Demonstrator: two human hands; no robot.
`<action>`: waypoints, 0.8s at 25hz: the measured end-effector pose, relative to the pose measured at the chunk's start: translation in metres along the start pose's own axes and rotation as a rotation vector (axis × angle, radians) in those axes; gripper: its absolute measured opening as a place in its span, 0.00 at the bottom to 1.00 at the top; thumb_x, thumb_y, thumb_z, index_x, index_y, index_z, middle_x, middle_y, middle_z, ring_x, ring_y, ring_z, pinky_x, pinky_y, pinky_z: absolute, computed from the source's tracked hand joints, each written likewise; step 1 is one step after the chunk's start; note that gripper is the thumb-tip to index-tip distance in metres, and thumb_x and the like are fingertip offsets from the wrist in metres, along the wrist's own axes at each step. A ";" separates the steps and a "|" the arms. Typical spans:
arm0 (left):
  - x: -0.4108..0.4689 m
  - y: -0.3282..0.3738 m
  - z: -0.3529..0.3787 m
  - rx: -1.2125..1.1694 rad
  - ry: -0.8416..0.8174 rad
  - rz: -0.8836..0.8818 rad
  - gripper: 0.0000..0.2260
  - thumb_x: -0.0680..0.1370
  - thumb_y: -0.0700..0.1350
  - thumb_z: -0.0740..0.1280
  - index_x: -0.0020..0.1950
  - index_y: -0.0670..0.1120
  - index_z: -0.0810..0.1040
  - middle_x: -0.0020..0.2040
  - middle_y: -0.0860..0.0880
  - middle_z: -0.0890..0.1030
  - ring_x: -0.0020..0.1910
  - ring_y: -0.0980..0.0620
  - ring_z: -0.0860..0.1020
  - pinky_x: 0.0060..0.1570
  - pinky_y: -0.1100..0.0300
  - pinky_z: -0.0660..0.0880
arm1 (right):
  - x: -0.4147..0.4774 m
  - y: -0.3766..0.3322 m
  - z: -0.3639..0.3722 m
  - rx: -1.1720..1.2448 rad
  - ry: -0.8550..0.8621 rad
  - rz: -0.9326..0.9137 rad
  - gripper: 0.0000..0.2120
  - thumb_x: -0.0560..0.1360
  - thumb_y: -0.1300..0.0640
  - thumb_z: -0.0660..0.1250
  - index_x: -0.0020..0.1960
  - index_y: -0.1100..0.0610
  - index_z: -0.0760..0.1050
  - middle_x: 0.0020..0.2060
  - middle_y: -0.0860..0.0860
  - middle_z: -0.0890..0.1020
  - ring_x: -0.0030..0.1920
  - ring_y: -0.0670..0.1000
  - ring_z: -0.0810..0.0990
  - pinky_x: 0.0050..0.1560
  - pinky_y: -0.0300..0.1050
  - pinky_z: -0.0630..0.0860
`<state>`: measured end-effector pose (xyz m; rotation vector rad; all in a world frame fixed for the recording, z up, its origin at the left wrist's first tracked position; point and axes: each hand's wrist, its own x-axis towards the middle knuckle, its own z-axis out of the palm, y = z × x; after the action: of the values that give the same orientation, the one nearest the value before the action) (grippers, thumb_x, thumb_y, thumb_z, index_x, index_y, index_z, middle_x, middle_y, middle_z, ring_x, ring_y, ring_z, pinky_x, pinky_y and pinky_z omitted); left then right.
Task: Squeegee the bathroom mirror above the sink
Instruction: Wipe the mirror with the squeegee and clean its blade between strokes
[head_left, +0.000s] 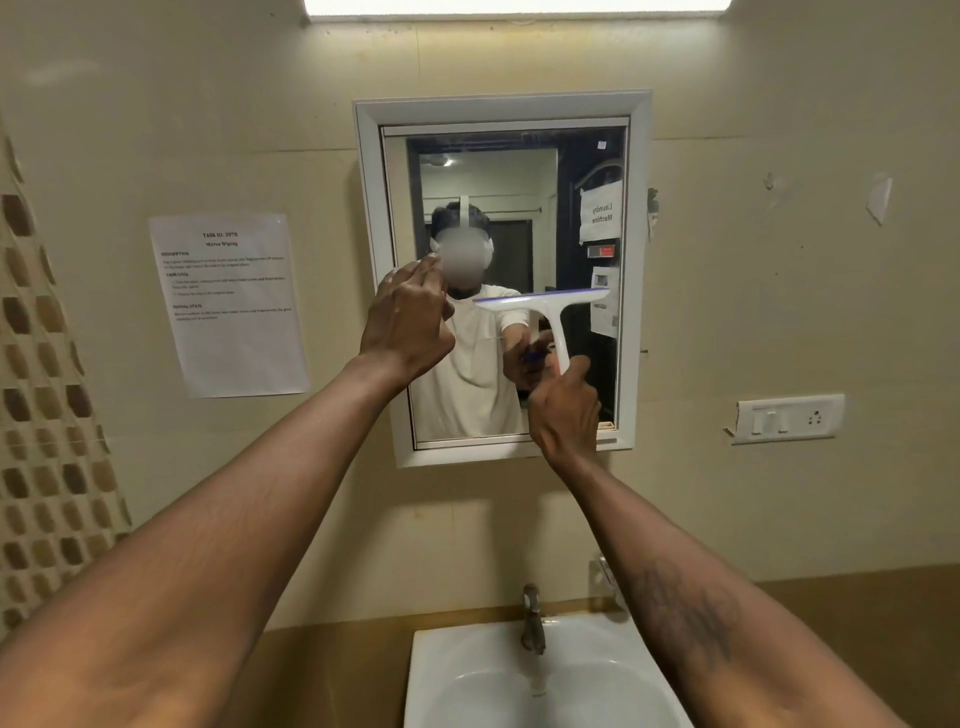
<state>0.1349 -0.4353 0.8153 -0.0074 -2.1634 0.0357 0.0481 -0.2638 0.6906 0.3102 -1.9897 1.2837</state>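
Observation:
A white-framed mirror (587, 171) hangs on the beige wall above the sink (467, 670). My right hand (563, 410) grips the handle of a white squeegee (545, 306), whose blade lies roughly level across the middle right of the glass. My left hand (408, 325) is raised in front of the mirror's left half, fingers curled loosely with nothing visible in them. The glass reflects a person in a white shirt.
A printed task sheet (231, 301) is taped to the wall left of the mirror. A switch and socket plate (787, 418) sits to the right. A metal tap (532, 618) rises behind the sink. Mosaic tiles (47, 415) line the left edge.

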 end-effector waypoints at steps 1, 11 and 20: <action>0.002 0.001 -0.001 -0.004 0.009 -0.001 0.23 0.78 0.42 0.64 0.73 0.40 0.71 0.73 0.42 0.75 0.72 0.44 0.72 0.75 0.49 0.66 | 0.009 -0.007 -0.004 0.024 0.023 -0.015 0.10 0.86 0.47 0.56 0.53 0.52 0.61 0.35 0.46 0.72 0.32 0.51 0.73 0.29 0.43 0.63; 0.024 -0.002 -0.013 -0.011 0.082 -0.007 0.25 0.76 0.43 0.70 0.72 0.40 0.72 0.70 0.41 0.77 0.71 0.41 0.74 0.75 0.47 0.66 | 0.117 -0.102 -0.003 0.195 0.172 -0.204 0.13 0.86 0.47 0.55 0.56 0.58 0.67 0.35 0.48 0.79 0.30 0.44 0.77 0.25 0.31 0.64; 0.030 -0.033 -0.021 0.006 0.119 -0.020 0.21 0.74 0.40 0.66 0.68 0.42 0.74 0.65 0.43 0.79 0.68 0.42 0.76 0.75 0.45 0.66 | 0.134 -0.154 0.030 0.157 0.156 -0.188 0.13 0.87 0.51 0.56 0.63 0.61 0.66 0.31 0.44 0.71 0.29 0.40 0.72 0.27 0.37 0.66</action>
<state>0.1354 -0.4674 0.8531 0.0151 -2.0441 0.0292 0.0262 -0.3377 0.8820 0.4473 -1.6909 1.3043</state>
